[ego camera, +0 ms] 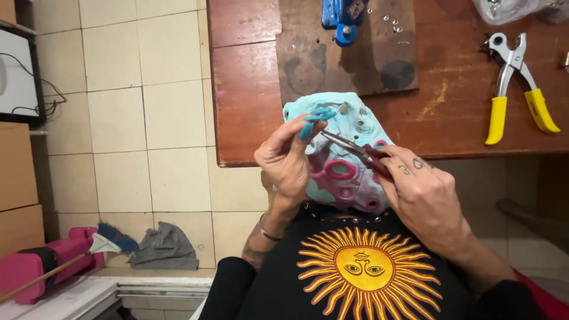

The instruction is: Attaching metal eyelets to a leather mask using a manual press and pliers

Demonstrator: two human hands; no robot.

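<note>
My left hand (287,157) grips the left side of a light blue and pink rubber clog (344,160), held up in front of my chest at the table's front edge. Its fingers with long blue nails pinch the shoe's upper near a small metal stud. My right hand (424,192) holds a pair of dark-handled narrow pliers (354,147). The plier tips point left and touch the top of the clog beside my left fingertips.
A worn wooden table (249,106) carries a dark work board (349,59), a blue press tool (342,18) with small rivets beside it, and yellow-handled punch pliers (515,83) at the right. On the tiled floor at the left lie a grey cloth (165,248), a pink object (47,261) and a broom.
</note>
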